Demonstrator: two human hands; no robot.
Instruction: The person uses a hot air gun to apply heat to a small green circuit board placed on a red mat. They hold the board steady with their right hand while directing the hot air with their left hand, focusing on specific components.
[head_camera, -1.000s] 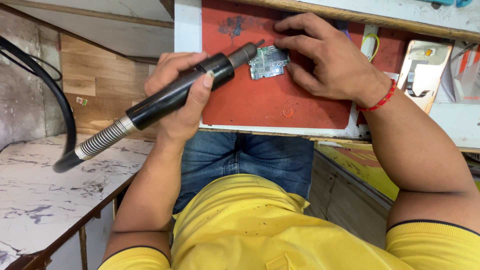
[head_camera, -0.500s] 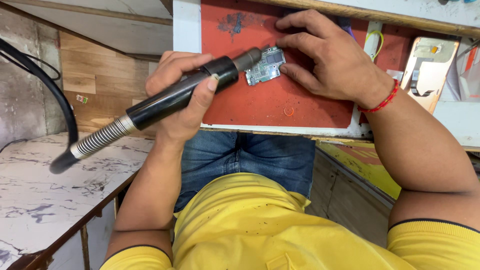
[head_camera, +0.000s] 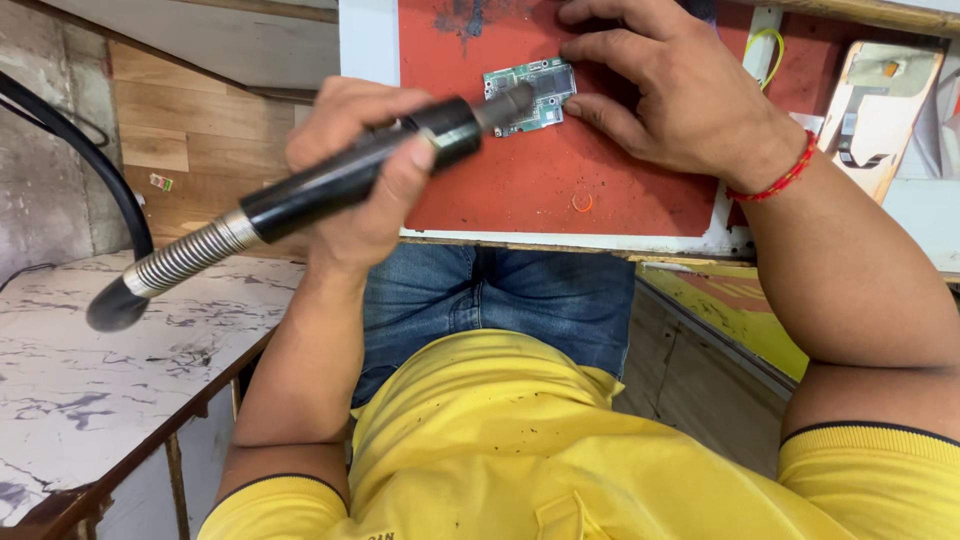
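My left hand (head_camera: 362, 170) grips a black pen-shaped rotary tool handpiece (head_camera: 330, 185) with a metal spring collar and a black flexible shaft. Its tip rests at the left edge of a small green circuit board (head_camera: 540, 92). That board lies flat on a red work mat (head_camera: 540, 180). My right hand (head_camera: 670, 90) presses fingertips on the mat beside the board's right and upper edges, holding it steady. A red thread band circles my right wrist.
The mat lies on a white-edged bench (head_camera: 365, 40) just above my lap. A marbled white side table (head_camera: 90, 380) stands at lower left. A phone back cover (head_camera: 880, 110) rests at upper right. A small orange ring (head_camera: 582, 202) lies on the mat.
The tool tip has shifted onto the circuit board's left edge. My right hand keeps the board pinned; the view has tilted slightly so board and hands sit higher.
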